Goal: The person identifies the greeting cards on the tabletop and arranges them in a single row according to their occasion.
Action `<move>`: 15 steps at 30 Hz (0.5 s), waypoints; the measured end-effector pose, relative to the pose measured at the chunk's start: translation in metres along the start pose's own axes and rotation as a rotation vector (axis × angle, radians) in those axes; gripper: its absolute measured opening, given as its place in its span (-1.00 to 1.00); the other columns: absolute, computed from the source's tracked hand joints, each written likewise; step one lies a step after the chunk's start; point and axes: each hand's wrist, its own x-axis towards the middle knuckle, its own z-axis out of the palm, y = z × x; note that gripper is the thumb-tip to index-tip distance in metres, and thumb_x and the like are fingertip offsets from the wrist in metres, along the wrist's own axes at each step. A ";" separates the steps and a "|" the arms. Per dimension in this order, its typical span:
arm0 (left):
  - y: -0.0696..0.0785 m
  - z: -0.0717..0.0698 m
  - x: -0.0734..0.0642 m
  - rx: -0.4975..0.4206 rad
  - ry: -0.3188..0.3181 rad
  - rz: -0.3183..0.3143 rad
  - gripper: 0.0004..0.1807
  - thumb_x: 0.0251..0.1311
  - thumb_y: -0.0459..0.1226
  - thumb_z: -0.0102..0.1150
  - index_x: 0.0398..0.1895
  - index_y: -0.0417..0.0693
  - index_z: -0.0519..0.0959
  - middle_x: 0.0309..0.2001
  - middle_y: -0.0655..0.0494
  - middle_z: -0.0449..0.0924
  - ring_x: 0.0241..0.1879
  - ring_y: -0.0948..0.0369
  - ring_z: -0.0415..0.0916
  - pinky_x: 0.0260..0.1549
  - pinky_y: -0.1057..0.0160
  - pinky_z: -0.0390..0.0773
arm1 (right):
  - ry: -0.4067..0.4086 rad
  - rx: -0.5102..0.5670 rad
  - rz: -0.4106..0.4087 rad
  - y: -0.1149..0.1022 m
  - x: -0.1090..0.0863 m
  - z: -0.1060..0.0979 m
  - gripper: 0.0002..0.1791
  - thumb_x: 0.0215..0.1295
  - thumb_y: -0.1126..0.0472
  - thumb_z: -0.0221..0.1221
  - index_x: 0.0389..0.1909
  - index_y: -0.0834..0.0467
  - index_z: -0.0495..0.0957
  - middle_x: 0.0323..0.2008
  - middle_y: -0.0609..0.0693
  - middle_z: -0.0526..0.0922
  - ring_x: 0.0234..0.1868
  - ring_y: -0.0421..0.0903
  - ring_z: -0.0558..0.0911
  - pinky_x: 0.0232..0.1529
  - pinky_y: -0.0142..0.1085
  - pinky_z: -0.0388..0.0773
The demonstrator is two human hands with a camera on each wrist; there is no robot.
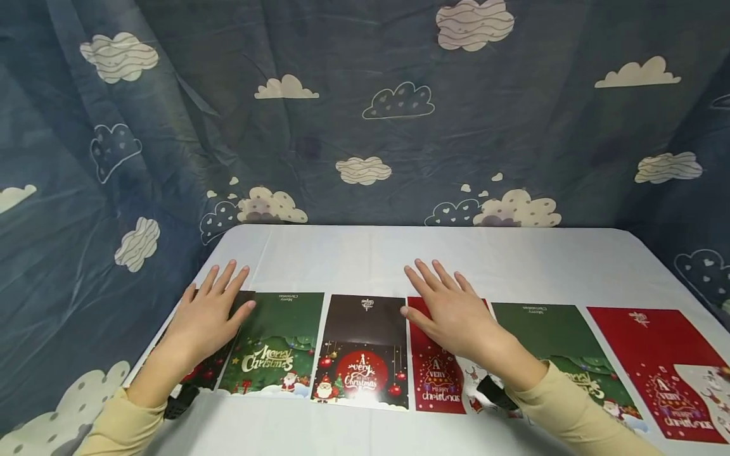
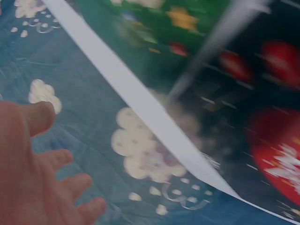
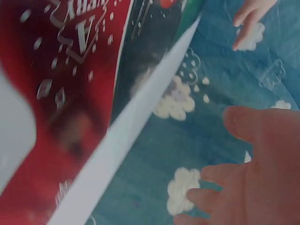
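My left hand [image 1: 205, 323] is spread with straight fingers over the leftmost dark Christmas card [image 1: 208, 373], covering most of it. Beside it lies a green "Merry Christmas" card [image 1: 288, 316]. My right hand [image 1: 453, 316], fingers also spread, hovers over a red Christmas card [image 1: 422, 361] and hides its upper right part. Between the hands is a dark brown card [image 1: 365, 324] with a red circle. In the left wrist view the left hand [image 2: 42, 173] holds nothing; likewise, the right hand [image 3: 267, 173] is bare in the right wrist view.
Right of my right hand lie another green card [image 1: 538, 326] and another red card [image 1: 633, 342], in the same row. The cards rest on a white table [image 1: 353, 253]. A dark blue cloth [image 1: 342, 133] with cloud prints hangs behind and at the sides.
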 end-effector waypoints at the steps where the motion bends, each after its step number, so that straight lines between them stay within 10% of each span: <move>1: -0.005 0.001 -0.003 -0.002 0.002 0.003 -0.24 0.45 0.12 -0.11 0.56 -0.03 0.05 0.54 -0.17 -0.10 0.49 -0.21 -0.19 0.27 -0.42 -0.13 | 0.007 -0.003 -0.020 -0.002 0.003 0.003 -0.18 0.42 -0.25 0.01 0.55 0.06 0.06 0.53 0.10 0.03 0.52 0.17 -0.04 0.41 0.22 -0.10; 15: -0.075 0.008 -0.032 -0.120 0.079 0.065 -0.34 0.42 -0.12 0.09 0.50 -0.09 0.18 0.48 -0.24 0.06 0.43 -0.26 -0.02 0.14 -0.48 0.09 | 0.042 0.047 -0.376 -0.048 0.048 0.033 -0.23 0.44 -0.15 0.06 0.54 0.04 0.08 0.51 0.01 0.12 0.51 -0.01 0.06 0.45 0.04 -0.01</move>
